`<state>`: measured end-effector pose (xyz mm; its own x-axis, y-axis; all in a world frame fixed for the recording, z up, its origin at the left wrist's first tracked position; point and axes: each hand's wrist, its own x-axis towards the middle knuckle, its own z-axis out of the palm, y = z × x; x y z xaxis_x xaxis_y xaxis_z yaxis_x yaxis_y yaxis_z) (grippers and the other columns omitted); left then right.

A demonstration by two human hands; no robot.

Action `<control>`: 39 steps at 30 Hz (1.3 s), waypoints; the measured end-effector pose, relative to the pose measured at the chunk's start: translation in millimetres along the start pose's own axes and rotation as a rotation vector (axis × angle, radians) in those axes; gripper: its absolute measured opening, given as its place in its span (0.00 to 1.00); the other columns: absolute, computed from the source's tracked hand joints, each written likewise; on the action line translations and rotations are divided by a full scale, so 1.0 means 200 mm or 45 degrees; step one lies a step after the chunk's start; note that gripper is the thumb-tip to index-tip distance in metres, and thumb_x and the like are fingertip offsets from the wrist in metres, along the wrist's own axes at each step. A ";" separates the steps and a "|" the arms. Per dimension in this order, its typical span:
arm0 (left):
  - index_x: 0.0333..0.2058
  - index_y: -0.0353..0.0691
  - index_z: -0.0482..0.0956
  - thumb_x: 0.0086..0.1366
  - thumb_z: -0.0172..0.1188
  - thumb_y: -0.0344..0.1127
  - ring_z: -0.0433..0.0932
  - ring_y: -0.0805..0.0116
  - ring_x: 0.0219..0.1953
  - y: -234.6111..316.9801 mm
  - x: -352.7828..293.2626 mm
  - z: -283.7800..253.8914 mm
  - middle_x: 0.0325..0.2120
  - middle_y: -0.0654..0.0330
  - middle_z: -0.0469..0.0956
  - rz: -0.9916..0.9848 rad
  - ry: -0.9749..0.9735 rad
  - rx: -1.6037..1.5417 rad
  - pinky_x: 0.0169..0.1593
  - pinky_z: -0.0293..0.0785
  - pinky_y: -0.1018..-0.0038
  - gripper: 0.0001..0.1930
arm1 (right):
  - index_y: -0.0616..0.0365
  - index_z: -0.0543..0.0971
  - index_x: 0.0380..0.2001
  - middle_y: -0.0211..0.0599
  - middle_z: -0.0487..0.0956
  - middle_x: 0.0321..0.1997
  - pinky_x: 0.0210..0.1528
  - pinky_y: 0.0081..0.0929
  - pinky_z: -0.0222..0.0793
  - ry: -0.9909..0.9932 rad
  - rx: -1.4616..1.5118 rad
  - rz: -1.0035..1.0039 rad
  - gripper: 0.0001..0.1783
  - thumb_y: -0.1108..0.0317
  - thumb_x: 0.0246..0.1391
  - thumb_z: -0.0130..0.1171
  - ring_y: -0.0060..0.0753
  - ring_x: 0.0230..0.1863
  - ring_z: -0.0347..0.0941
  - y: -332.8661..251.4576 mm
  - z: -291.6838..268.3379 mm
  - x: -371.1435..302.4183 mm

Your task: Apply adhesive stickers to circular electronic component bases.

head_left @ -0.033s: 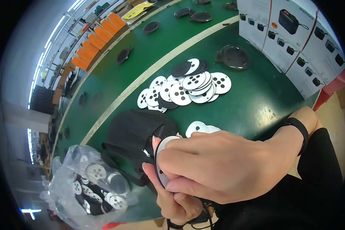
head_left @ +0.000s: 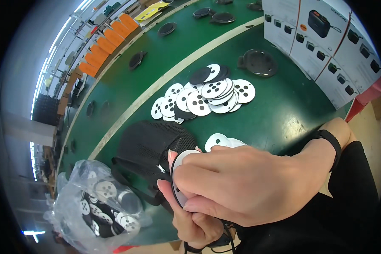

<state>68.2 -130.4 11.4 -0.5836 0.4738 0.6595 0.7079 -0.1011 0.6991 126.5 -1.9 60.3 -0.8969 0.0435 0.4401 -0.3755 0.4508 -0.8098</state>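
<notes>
Both hands meet at one thin round disc, white on the face with a dark rim, tilted on its edge. My left hand grips it from below and behind, fingers along its far side. Over its face lies my right hand, fingers closed, hiding much of the disc. Just beyond sits a black mesh pouch with a zip. Several white discs with black dots peek out behind my right hand. A larger pile of such discs, some showing black sides, lies farther off on the green surface.
An open clear plastic bag holding more discs stands at the left. White printed boxes are stacked at the right. A dark glossy round part lies near them, and similar parts rest past the cream strip.
</notes>
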 end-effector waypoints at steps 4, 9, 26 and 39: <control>0.50 0.04 0.47 0.65 0.30 0.28 0.76 0.45 0.41 -0.11 -0.01 0.10 0.37 0.15 0.64 0.332 0.318 -0.229 0.45 0.73 0.59 0.24 | 0.60 0.63 0.26 0.39 0.63 0.27 0.22 0.30 0.60 0.174 -0.164 -0.252 0.07 0.72 0.52 0.50 0.40 0.19 0.61 0.03 0.03 -0.02; 0.41 0.02 0.58 0.62 0.35 0.23 0.77 0.41 0.32 -0.28 -0.09 0.12 0.32 0.16 0.66 0.808 0.624 0.243 0.39 0.77 0.54 0.19 | 0.62 0.63 0.23 0.39 0.60 0.22 0.19 0.29 0.57 0.130 -0.149 -0.168 0.06 0.76 0.46 0.50 0.38 0.18 0.59 -0.03 0.01 0.00; 0.57 0.13 0.40 0.68 0.33 0.33 0.76 0.51 0.42 0.00 0.01 -0.02 0.42 0.28 0.70 0.113 -0.158 -0.076 0.48 0.69 0.71 0.28 | 0.61 0.63 0.22 0.36 0.60 0.23 0.24 0.26 0.59 0.203 -0.201 -0.308 0.06 0.76 0.44 0.50 0.36 0.21 0.59 0.02 0.03 -0.01; 0.59 0.20 0.37 0.63 0.43 0.40 0.64 0.47 0.55 -0.03 0.01 -0.05 0.55 0.30 0.53 0.084 -0.238 0.044 0.58 0.58 0.62 0.36 | 0.60 0.64 0.24 0.35 0.61 0.24 0.28 0.27 0.57 -0.068 -0.053 -0.012 0.06 0.75 0.48 0.50 0.36 0.22 0.57 0.03 -0.01 -0.03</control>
<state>58.9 -136.9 10.6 -0.4538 0.6218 0.6384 0.7572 -0.1086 0.6441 129.9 1.2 53.9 -0.9052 -0.0081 0.4250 -0.3747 0.4874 -0.7887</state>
